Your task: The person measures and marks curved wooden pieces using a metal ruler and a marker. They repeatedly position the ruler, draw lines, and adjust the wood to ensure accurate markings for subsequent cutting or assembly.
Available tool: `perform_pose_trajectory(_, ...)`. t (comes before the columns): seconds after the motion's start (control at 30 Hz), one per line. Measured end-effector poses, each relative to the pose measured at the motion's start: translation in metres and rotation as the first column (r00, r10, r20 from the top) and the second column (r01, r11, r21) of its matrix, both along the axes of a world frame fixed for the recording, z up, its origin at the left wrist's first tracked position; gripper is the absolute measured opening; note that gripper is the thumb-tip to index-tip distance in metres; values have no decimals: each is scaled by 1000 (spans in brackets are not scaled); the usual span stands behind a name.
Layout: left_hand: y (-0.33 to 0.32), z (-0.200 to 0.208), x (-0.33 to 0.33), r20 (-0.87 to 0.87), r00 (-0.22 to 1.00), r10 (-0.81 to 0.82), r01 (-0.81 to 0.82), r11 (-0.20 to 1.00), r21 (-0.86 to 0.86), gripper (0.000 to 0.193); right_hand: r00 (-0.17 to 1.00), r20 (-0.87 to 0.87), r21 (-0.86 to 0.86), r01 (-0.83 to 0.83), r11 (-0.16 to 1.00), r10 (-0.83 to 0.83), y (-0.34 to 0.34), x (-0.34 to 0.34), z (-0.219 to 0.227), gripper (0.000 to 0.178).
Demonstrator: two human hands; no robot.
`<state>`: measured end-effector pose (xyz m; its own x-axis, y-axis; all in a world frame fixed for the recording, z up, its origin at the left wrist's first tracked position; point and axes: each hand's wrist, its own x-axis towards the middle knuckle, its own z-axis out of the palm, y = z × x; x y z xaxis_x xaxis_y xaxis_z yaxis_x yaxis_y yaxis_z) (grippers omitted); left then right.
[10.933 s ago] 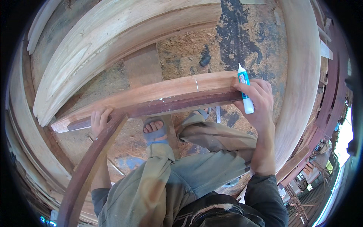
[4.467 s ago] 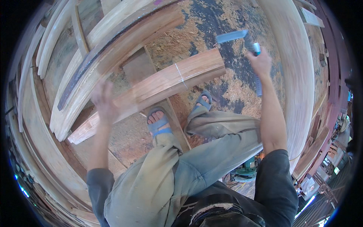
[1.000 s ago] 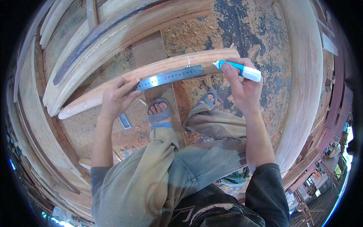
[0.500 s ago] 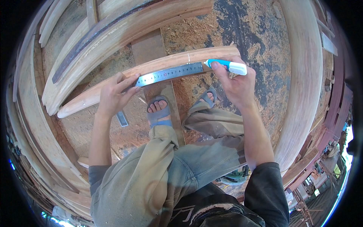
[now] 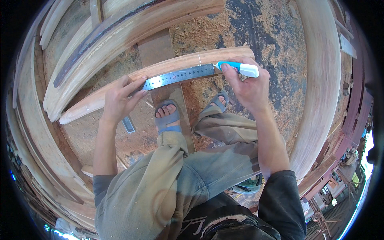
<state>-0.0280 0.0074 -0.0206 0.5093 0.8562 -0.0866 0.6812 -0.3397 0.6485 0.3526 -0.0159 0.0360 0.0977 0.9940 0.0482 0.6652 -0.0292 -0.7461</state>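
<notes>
A curved wooden piece (image 5: pixel 168 63) lies across in front of me, with a short white mark across its face near the right part. Against its near side, a steel ruler (image 5: pixel 180 77) is held by my left hand (image 5: pixel 122 98), thumb and fingers pinching its left end. My right hand (image 5: pixel 250 86) grips a blue and white marker pen (image 5: pixel 239 69). The pen's tip points left and meets, or nearly meets, the ruler's right end; contact is too small to tell. My right fingers are partly hidden behind the pen and palm.
Several curved timbers (image 5: pixel 132 30) lie at the upper left. A broad pale curved timber (image 5: pixel 323 80) runs down the right. A flat board (image 5: pixel 158 50) passes under the work. Sawdust (image 5: pixel 200 34) covers the floor, a small rectangular object (image 5: pixel 128 125) lies left of my foot, and a power tool (image 5: pixel 249 186) sits near my leg.
The marker pen and my right hand have shifted slightly left, bringing the tip nearer the ruler's end. My left hand and the ruler look nearly unmoved.
</notes>
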Motion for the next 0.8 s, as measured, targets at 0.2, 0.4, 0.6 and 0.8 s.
perform_pose_trajectory(0.2, 0, 0, 1, 3, 1000, 7, -7, 1000, 9, 49, 1000, -8, 16, 5, 1000, -5, 1, 1, -3, 20)
perform_pose_trajectory(0.4, -4, -7, -6, 64, 997, 45, -46, 999, 9, 48, 972, -221, -32, 80, 996, -85, -2, 0, 0, 21)
perform_pose_trajectory(0.6, -16, -11, -21, 333, 833, 441, -457, 889, -33, 45, 971, -240, 13, 15, 1000, -12, -4, 12, -1, 17)
perform_pose_trajectory(0.8, -19, 10, -14, 362, 679, 638, -560, 770, -307, 26, 992, -99, 21, -78, 997, 79, -8, 13, -12, 19)
